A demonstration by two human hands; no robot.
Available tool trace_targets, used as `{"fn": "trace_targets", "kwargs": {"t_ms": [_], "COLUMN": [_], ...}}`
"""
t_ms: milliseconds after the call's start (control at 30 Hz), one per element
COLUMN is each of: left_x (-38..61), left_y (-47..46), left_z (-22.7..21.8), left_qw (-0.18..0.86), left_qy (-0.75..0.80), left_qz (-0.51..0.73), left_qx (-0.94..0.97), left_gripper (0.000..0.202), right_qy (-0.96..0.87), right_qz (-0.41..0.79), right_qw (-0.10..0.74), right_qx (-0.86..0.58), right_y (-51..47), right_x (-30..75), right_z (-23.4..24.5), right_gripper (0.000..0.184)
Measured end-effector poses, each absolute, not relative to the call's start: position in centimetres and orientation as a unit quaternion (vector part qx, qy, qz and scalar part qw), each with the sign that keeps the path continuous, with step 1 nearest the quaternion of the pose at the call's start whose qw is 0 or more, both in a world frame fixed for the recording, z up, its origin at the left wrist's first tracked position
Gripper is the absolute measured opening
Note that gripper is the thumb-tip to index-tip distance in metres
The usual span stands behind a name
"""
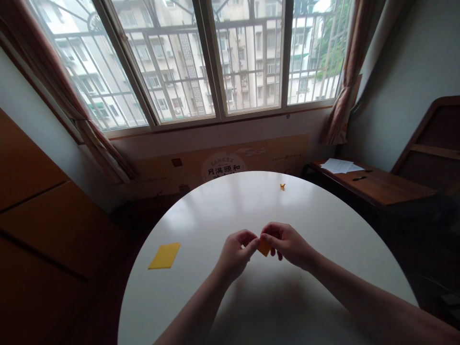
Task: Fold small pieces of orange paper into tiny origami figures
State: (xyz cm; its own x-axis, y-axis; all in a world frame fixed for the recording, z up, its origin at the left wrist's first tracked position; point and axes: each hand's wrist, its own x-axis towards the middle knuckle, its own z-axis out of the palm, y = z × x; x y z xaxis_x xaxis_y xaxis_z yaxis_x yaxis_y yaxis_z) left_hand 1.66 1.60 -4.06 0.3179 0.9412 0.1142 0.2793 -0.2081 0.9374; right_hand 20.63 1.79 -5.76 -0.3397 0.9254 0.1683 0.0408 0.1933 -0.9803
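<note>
Between my two hands, just above the white round table point(201, 302), is a small folded piece of orange-yellow paper point(265, 247). My left hand point(238, 251) pinches its left corner between thumb and fingers. My right hand point(286, 243) grips its upper right side, thumb on the near face and the other fingers curled behind. The fingers cover part of the paper, so its full shape is hidden. To the left on the table lies a flat stack or sheet of yellow paper point(164, 256). A tiny folded orange paper figure point(282, 186) stands near the far edge.
Beyond the table are a barred window point(247, 62) and a printed cardboard panel point(187, 167) below it. A wooden desk point(398, 187) with white sheets point(339, 166) stands at the right. A brown cabinet point(36, 220) is at the left.
</note>
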Motion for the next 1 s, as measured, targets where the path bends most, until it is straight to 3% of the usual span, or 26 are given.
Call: {"fn": "trace_targets", "kwargs": {"t_ms": [300, 567, 700, 900, 1000], "left_x": [2.0, 2.1, 2.1, 2.1, 2.2], "left_y": [1.5, 1.2, 1.3, 0.9, 0.6], "left_z": [-3.8, -3.1, -3.3, -3.4, -3.3], "left_qw": [0.498, 0.556, 0.516, 0.349, 0.334], "left_qy": [0.505, 0.495, 0.464, 0.465, 0.459], "left_qz": [0.443, 0.365, 0.414, 0.462, 0.465], "left_qx": [0.548, 0.56, 0.589, 0.67, 0.679], "left_gripper": [0.026, 0.012, 0.028, 0.017, 0.017], "right_qy": [-0.591, -0.559, -0.565, -0.491, -0.469], "right_qz": [0.561, 0.551, 0.553, 0.626, 0.643], "right_qw": [0.429, 0.465, 0.465, 0.47, 0.48], "right_qx": [-0.39, -0.41, -0.398, -0.381, -0.369], "right_y": [1.5, 1.4, 1.3, 1.1, 1.1], "right_x": [20.4, 20.7, 20.7, 20.6, 20.6], "right_z": [-5.6, -5.2, -5.1, -5.0, -4.9], "right_gripper": [0.041, 0.043, 0.043, 0.044, 0.04]}}
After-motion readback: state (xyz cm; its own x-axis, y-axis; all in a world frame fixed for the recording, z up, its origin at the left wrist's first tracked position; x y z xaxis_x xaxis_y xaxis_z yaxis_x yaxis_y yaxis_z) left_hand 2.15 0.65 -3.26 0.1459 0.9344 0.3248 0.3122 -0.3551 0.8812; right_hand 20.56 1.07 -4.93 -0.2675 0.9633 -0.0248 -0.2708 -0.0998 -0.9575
